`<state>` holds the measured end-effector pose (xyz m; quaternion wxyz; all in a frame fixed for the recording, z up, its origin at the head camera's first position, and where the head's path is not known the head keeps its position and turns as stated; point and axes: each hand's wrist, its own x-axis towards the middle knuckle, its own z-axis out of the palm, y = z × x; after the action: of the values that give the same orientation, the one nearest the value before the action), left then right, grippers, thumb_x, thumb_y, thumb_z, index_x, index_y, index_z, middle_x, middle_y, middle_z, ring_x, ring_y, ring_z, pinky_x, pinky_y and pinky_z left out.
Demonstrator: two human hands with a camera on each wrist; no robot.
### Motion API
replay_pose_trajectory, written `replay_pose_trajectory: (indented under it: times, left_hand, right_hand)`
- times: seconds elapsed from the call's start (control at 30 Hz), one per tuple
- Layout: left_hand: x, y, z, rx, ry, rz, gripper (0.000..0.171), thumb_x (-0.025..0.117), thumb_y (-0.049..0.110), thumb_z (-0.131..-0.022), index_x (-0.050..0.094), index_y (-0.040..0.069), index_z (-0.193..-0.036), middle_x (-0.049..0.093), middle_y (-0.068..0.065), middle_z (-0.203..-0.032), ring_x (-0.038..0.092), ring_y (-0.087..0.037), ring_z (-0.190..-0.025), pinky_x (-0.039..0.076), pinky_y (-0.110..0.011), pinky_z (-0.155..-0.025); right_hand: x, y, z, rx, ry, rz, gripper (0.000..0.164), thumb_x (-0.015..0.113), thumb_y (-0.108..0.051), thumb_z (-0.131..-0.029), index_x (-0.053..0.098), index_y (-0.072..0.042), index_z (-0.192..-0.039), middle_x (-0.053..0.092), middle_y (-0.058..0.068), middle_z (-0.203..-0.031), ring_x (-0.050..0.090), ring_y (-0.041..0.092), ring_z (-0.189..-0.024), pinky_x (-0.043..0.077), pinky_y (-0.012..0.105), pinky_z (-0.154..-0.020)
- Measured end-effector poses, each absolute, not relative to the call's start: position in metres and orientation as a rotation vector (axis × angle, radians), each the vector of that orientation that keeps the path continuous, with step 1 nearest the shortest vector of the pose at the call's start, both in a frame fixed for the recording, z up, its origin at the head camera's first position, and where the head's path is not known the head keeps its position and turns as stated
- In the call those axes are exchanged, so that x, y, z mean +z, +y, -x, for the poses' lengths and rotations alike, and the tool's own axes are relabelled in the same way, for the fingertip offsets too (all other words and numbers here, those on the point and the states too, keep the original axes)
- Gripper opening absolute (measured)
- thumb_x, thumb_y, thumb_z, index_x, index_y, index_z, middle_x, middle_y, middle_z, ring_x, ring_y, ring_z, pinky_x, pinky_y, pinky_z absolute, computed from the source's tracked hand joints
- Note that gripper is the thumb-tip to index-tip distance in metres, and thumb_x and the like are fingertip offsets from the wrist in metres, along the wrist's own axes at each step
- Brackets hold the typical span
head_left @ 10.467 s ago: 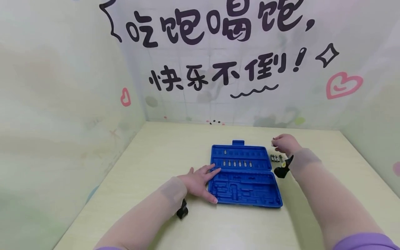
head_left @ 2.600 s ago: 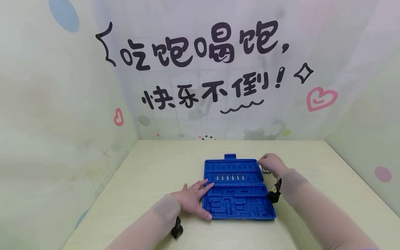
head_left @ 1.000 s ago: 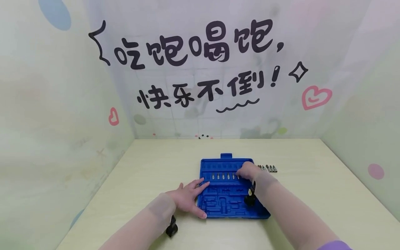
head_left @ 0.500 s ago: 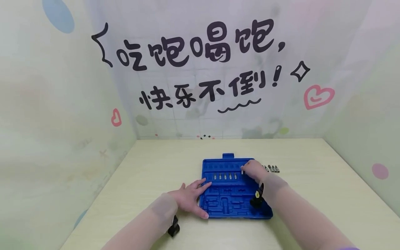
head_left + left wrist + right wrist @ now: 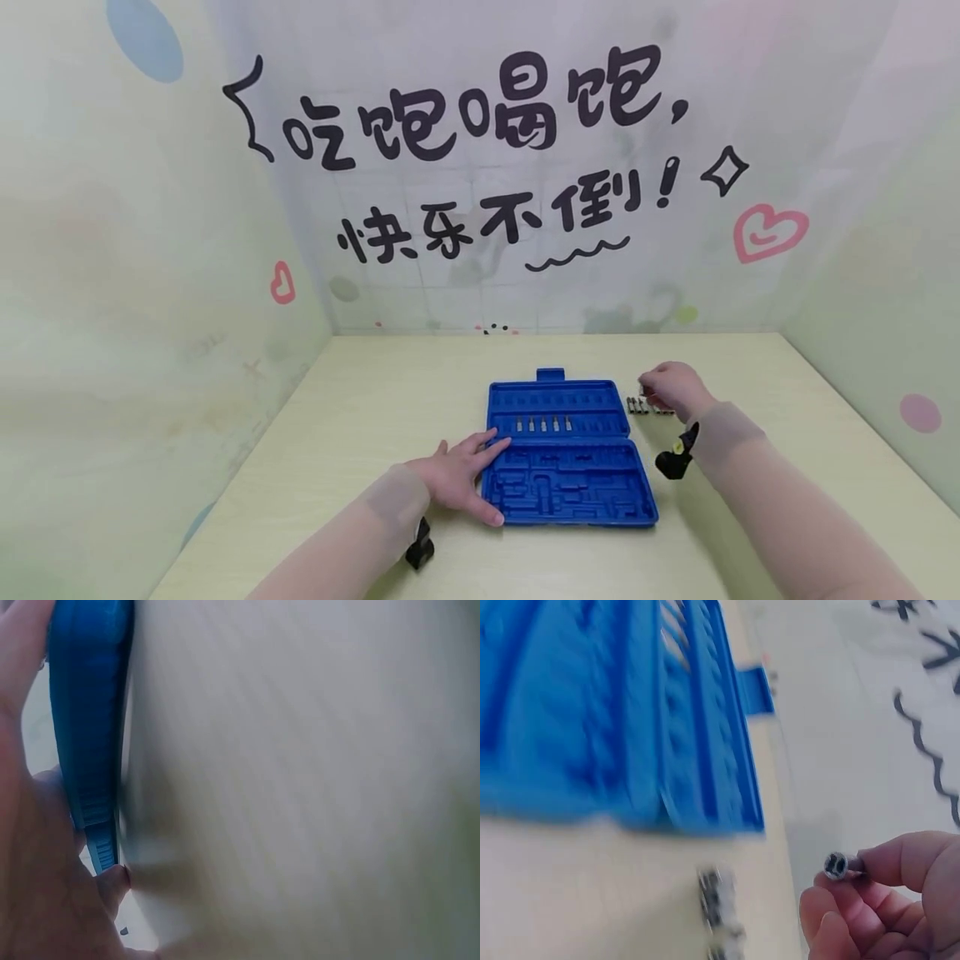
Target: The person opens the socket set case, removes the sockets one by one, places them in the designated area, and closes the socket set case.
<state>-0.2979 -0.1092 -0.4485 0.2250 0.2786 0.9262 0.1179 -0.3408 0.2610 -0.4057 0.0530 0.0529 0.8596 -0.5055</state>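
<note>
An open blue plastic case (image 5: 570,483) lies flat on the table, with a short row of silver bit sockets (image 5: 543,423) in its far half. My left hand (image 5: 455,479) rests with spread fingers along the case's left edge; in the left wrist view its fingers lie against the blue side wall (image 5: 90,720). To the right of the case, my right hand (image 5: 675,388) pinches one bit socket (image 5: 838,865) between thumb and finger, hollow end showing. Just below that hand, several loose bit sockets (image 5: 637,406) lie in a line on the table.
The case's near half has moulded recesses with nothing in them, and a latch tab (image 5: 551,374) sticks out at its far edge. Pale wood-look table (image 5: 390,383) surrounds the case. Behind it stands a printed wall (image 5: 450,292), with further walls left and right.
My right hand has lifted a bit socket out of the row in the case and carried it right, over the loose ones. Earlier, the upper row's single piece also left the case. My left hand stays.
</note>
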Motion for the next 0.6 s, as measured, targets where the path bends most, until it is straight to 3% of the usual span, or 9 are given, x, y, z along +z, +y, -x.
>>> replay_pose_trajectory:
  times: [0.23, 0.43, 0.6]
  left_hand:
    - [-0.449, -0.111, 0.299, 0.319, 2.56, -0.759, 0.111, 0.069, 0.072, -0.069, 0.007, 0.039, -0.155, 0.001, 0.006, -0.161, 0.007, -0.026, -0.147, 0.003, -0.064, -0.111]
    - [-0.449, -0.112, 0.297, 0.33, 2.55, -0.752, 0.111, 0.07, 0.072, -0.069, 0.008, 0.039, -0.154, 0.001, 0.006, -0.161, 0.007, -0.026, -0.147, 0.003, -0.064, -0.111]
    - [-0.45, -0.113, 0.296, 0.337, 2.541, -0.747, 0.11, 0.07, 0.071, -0.069, 0.009, 0.038, -0.155, 0.001, 0.006, -0.161, 0.008, -0.026, -0.147, 0.003, -0.065, -0.11]
  right_hand:
    - [-0.409, 0.305, 0.345, -1.285, 2.744, -0.202, 0.028, 0.045, -0.012, -0.093, 0.064, 0.001, -0.076, 0.061, 0.007, -0.064, 0.056, 0.024, -0.063, 0.044, 0.038, -0.068]
    - [-0.426, 0.319, 0.346, -0.973, 2.806, -0.123, 0.035, 0.044, -0.013, -0.093, 0.058, -0.007, -0.061, 0.05, 0.0, -0.053, 0.045, 0.017, -0.051, 0.04, 0.036, -0.064]
    - [-0.438, 0.317, 0.351, -0.822, 2.849, -0.105, 0.034, 0.045, -0.012, -0.093, 0.051, -0.009, -0.06, 0.046, 0.0, -0.055, 0.042, 0.017, -0.053, 0.04, 0.037, -0.067]
